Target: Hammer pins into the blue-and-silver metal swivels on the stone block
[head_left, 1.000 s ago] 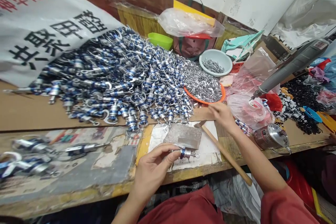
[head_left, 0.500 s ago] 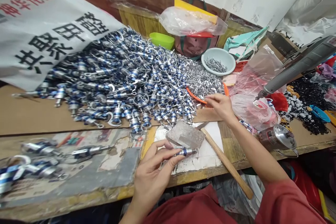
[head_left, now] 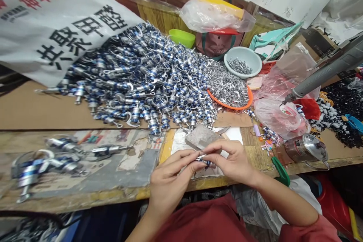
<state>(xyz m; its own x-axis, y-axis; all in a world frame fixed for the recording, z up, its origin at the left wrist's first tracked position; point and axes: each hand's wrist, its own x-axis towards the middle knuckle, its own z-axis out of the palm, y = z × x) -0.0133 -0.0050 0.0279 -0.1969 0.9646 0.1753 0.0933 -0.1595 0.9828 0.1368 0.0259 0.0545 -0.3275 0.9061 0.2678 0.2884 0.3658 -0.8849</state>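
Both hands meet low in the middle, over the bench's front edge. My left hand [head_left: 172, 174] pinches a small blue-and-silver metal fitting [head_left: 208, 163] between thumb and fingers. At its other side, the fingertips of my right hand [head_left: 234, 160] are closed on it as well. A thin silver strip shows between the fingers; whether it is a separate part I cannot tell. Just behind the hands lies a grey block [head_left: 198, 136] on white paper [head_left: 236, 134]. The wooden-handled tool beside the block is mostly covered by my right hand and forearm.
A large heap of similar fittings [head_left: 136, 72] spills from a white printed sack [head_left: 31, 34]. Small silver parts fill an orange dish [head_left: 250, 100]; a pale bowl [head_left: 256, 62] holds more. Several fittings [head_left: 30, 176] lie at left. Right are a metal mug [head_left: 297, 149] and grey power tool [head_left: 323, 77].
My right hand has come back from the orange dish to the fitting in my left hand. The view has shifted slightly, and the right forearm now covers the tool's wooden handle.
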